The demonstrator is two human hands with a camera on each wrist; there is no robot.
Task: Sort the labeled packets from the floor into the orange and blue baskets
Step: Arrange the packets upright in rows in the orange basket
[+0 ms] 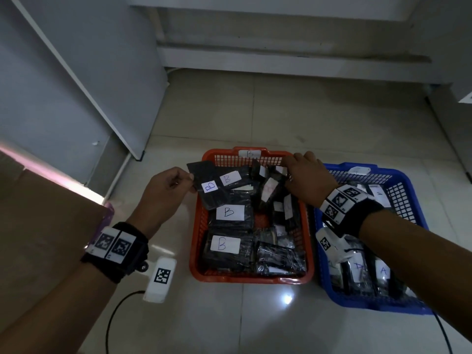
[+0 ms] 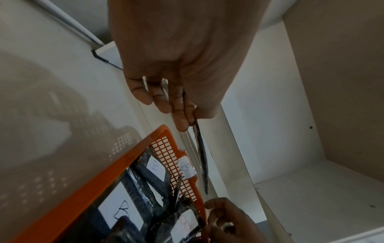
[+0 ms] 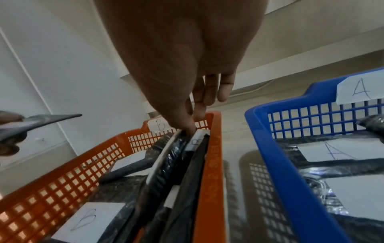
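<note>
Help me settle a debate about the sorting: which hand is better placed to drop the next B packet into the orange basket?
Left. The left hand already pinches a B packet above the orange basket's left rim. The right hand is busy among upright packets at the far right side.

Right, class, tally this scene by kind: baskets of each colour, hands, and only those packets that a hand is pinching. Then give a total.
Orange basket: 1
Blue basket: 1
Hands: 2, left hand and right hand
Pinched packets: 2, left hand's packet and right hand's packet
Total: 6
</note>
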